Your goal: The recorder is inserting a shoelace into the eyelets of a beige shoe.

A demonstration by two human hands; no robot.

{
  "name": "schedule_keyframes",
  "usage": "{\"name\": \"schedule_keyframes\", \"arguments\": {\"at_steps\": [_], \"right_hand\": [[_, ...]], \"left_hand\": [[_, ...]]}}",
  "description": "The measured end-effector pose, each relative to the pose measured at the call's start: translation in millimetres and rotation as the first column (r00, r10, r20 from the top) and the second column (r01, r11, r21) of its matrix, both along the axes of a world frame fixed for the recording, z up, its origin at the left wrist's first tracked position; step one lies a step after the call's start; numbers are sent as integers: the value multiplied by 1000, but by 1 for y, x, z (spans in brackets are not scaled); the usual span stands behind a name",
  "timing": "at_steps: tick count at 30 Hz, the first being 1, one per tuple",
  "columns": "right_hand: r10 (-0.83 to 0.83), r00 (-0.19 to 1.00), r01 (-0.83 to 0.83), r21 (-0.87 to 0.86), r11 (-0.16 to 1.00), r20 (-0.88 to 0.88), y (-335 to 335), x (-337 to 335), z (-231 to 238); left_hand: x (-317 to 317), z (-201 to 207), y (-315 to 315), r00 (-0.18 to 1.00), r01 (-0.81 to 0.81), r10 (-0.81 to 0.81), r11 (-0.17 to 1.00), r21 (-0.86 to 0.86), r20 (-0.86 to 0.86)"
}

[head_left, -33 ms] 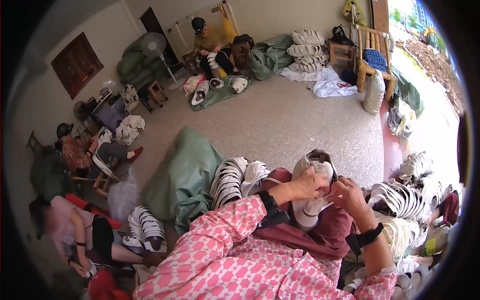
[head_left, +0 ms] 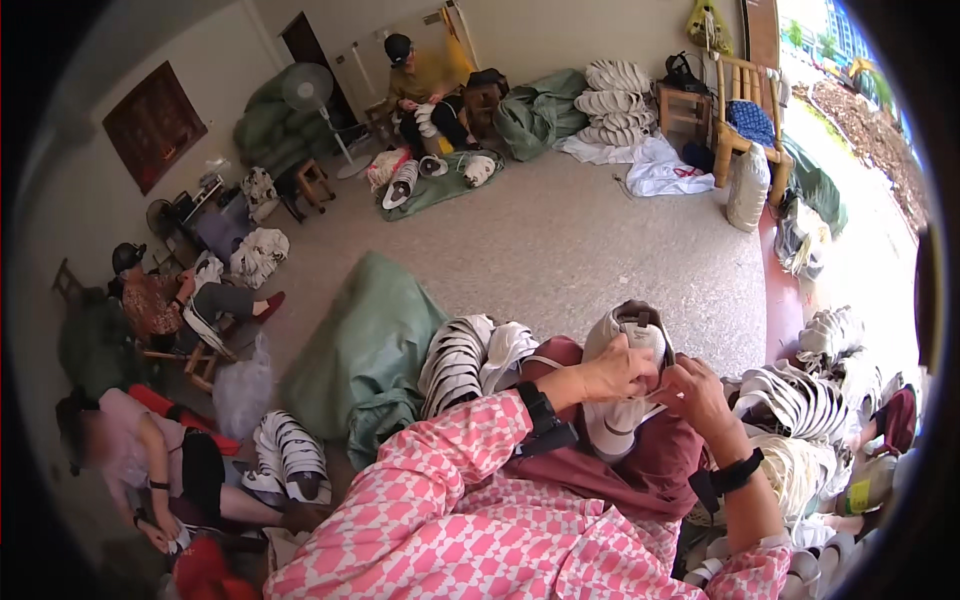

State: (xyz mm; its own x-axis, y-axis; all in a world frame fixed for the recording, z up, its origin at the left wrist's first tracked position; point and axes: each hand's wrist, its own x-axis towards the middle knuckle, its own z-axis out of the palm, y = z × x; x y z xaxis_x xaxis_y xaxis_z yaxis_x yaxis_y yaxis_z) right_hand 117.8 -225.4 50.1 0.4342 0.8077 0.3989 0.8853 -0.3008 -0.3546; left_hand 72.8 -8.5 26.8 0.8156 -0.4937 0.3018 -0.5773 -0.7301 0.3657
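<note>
A pale grey and white shoe (head_left: pixel 610 428) lies across my lap over dark red trousers, its toe toward me and its opening away. My left hand (head_left: pixel 616 370) is closed in a pinch over the shoe's tongue and lacing area. Close beside it, at the shoe's right edge, my right hand (head_left: pixel 692 388) pinches too, with a thin white shoelace (head_left: pixel 656 410) showing by the fingers. Both hands' fingertips partly hide the lace. Black bands circle both my wrists.
Stacked white shoe uppers (head_left: pixel 458 365) and a green sack (head_left: pixel 365 330) lie to the left. More uppers (head_left: pixel 795 400) and a bundle of pale laces (head_left: pixel 795 470) crowd the right. Co-workers sit at left and at the back. A bamboo chair (head_left: pixel 745 120) stands far right.
</note>
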Motion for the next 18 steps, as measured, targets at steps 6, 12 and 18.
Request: {"name": "schedule_keyframes", "arguments": {"at_steps": [6, 12, 18], "right_hand": [[51, 999, -50, 30, 998, -11, -1, 2, 6], [72, 997, -74, -85, 994, -33, 0, 7, 13], [70, 994, -72, -26, 997, -87, 8, 9, 10]], "left_hand": [[-1, -3, -5, 1000, 11, -12, 1000, 26, 2], [-17, -4, -17, 881, -100, 27, 986, 130, 473], [-33, -1, -34, 833, -199, 45, 954, 223, 551]]}}
